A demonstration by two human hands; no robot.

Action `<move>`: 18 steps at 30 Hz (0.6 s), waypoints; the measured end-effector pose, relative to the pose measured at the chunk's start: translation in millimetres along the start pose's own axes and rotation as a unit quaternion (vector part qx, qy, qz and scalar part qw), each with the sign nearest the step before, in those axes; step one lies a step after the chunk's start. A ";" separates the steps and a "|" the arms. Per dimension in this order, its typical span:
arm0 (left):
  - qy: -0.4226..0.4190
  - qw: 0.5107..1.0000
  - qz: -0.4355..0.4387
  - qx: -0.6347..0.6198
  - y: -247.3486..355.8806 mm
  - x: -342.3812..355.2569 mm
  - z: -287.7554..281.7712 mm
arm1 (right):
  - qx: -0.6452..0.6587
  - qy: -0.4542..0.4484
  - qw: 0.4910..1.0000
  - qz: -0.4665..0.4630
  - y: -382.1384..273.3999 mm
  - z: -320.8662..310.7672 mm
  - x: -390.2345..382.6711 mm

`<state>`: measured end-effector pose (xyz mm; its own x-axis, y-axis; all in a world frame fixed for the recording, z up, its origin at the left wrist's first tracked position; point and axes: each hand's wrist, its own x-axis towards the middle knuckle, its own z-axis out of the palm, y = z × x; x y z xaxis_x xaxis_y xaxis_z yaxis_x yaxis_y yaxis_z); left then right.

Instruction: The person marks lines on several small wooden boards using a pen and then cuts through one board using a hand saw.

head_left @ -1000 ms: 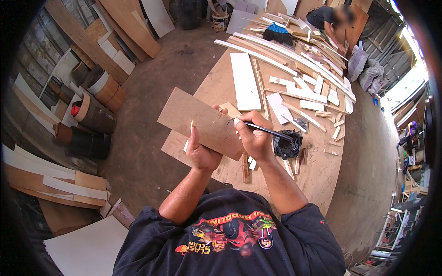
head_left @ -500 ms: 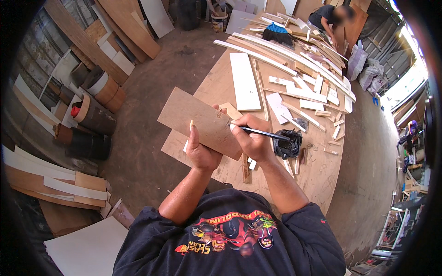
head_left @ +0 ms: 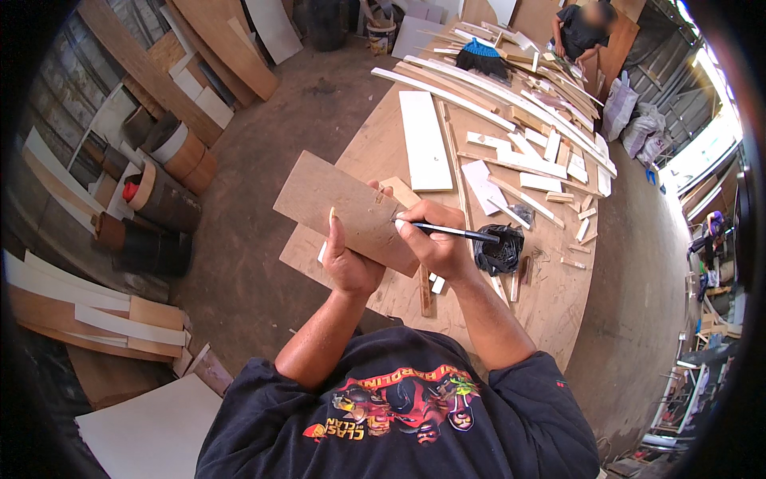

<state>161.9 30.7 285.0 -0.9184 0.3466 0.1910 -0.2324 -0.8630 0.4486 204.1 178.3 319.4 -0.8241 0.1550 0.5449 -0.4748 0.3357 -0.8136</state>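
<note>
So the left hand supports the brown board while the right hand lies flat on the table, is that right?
Not quite: the right hand isn't on the table; it holds a black pen at the brown board, as the head view shows. The left hand does support that board.

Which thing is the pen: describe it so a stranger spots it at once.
Start at the big wooden table strewn with pale wood pieces, then go to the person's right hand. Held there is the pen, its front end over the brown board in the left hand. It is slim, straight and dark, unlike the crumpled black bag beyond it.
</note>
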 end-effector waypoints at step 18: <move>0.053 0.994 -0.095 0.007 -24.0 8.4 -42.5 | 0.170 0.134 0.947 0.236 39.5 -16.0 -22.6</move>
<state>146.1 38.7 238.7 -0.8872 0.4613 0.0080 -0.4013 -0.7803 0.4797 209.0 202.9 278.2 -0.8827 0.4595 0.0985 -0.1821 -0.1412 -0.9731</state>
